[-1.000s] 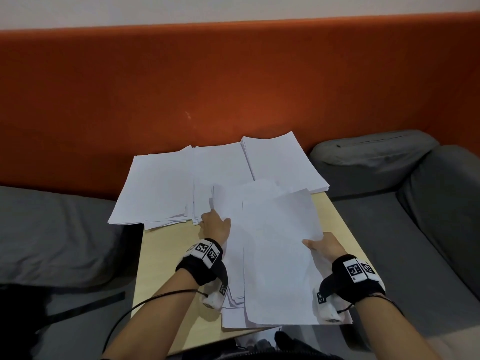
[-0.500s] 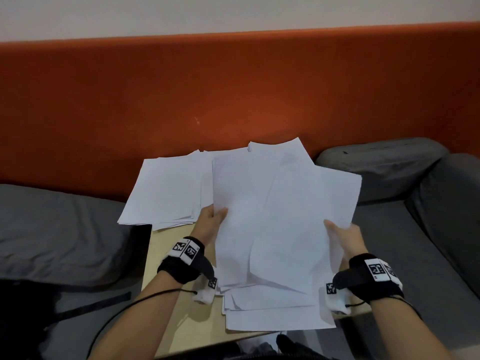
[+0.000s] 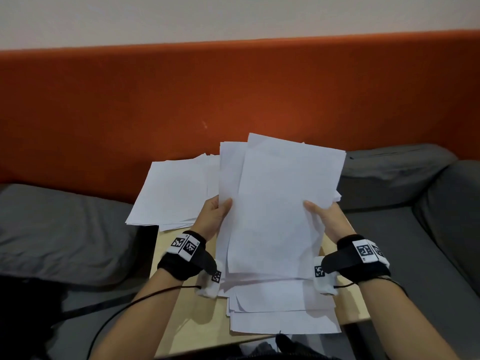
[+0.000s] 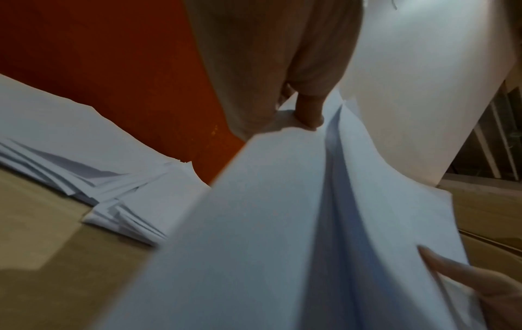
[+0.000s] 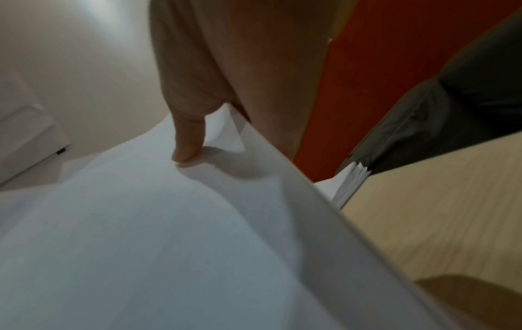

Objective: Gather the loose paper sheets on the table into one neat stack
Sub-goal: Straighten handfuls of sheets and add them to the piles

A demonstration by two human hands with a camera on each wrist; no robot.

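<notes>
Sheets (image 3: 280, 216) tilt up off the tabletop (image 3: 197, 323), left hand (image 3: 213, 216) and right hand (image 3: 327, 219) each pinching a side edge; another pile (image 3: 176, 193) lies beyond, flat.

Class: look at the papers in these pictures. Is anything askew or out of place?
Yes. The bundle held by the left hand and right hand is uneven, its sheets fanned at top and bottom. Another pile lies apart on the table.
</notes>
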